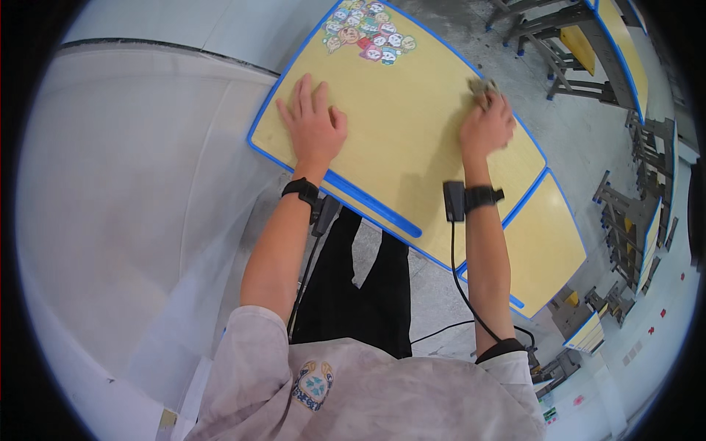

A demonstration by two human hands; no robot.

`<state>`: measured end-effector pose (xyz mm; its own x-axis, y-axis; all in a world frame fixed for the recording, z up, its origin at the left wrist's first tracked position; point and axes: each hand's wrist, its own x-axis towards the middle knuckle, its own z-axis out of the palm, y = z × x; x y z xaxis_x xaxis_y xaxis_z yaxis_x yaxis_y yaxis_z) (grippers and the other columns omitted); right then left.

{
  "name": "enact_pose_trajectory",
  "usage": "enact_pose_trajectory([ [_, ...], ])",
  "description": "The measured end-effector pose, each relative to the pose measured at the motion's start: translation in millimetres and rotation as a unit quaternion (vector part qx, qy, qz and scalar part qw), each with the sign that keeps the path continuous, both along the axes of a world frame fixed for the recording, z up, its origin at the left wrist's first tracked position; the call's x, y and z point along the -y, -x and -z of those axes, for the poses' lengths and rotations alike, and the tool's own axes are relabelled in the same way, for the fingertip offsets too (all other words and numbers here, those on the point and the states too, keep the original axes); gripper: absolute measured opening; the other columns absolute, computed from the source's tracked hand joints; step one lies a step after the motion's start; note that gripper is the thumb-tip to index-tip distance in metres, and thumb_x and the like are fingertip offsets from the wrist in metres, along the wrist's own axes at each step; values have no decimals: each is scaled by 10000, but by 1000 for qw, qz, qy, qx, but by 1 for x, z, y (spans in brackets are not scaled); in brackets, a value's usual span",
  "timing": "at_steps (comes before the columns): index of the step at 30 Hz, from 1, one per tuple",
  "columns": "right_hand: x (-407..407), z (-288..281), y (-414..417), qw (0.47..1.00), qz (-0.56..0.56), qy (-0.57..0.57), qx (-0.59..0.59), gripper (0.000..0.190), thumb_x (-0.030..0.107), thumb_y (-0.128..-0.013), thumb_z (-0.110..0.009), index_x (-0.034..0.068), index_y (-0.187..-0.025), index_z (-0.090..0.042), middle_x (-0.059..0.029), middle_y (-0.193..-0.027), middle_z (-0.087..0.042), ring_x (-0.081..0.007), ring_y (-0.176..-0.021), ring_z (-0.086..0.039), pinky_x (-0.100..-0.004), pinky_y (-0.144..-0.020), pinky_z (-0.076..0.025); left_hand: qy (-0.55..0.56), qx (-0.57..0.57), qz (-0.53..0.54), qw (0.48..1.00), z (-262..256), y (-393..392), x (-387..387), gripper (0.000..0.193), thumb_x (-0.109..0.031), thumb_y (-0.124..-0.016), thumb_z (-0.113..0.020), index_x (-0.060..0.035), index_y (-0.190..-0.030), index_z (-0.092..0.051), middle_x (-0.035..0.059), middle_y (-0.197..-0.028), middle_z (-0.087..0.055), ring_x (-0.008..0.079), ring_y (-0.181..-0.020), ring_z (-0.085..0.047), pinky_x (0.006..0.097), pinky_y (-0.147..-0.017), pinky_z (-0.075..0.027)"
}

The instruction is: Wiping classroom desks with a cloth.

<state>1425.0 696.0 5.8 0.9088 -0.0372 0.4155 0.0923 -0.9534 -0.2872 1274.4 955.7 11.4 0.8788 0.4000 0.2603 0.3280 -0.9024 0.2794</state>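
Note:
A pale yellow school desk top (397, 121) with a raised blue edge lies before me. My left hand (317, 127) rests flat on its left part, fingers spread and holding nothing. Near the far right edge, my right hand (486, 125) grips a crumpled greyish cloth (483, 86), which is slightly blurred and partly covered by the fingers. A cluster of cartoon character stickers (368, 30) covers the desk's far left corner. Along the near edge runs a blue pen groove (375, 204).
A second yellow desk (546, 242) adjoins on the right. A white wall (127, 165) stands close on the left. Grey-framed desks and chairs (590, 60) line the right side. Black cables (456, 275) hang from the devices strapped to both wrists.

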Motion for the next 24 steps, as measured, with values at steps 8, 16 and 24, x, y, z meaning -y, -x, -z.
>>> enact_pose_trajectory([
  [8,-86,-20,116,943,-318,-26,-96,303,142,-748,-677,180,-1048,-675,-43,-1292,-623,-327,-1132,-546,-491,-958,-418,-12,12,-1,1000,7,2,-3,461,-173,-861,-600,-65,-1306,-552,173,-1503,-406,357,-1390,-395,684,-1122,-216],
  [16,93,-30,252,940,-252,-11,-230,276,93,-817,-673,134,-1090,-663,-96,-1359,-595,-352,-1244,-519,-497,-1028,-372,-17,8,-12,1000,7,5,-6,454,-193,-873,-590,-73,-1310,-557,175,-1514,-398,353,-1396,-391,679,-1124,-218],
  [24,118,-9,120,990,122,52,-52,268,122,-881,-574,50,-1131,-640,-207,-1381,-561,-361,-1263,-515,-476,-1047,-359,-1,0,-17,1000,2,7,-8,622,-203,-868,-588,-106,-1465,-442,172,-1518,-399,336,-1411,-378,678,-1134,-206],
])
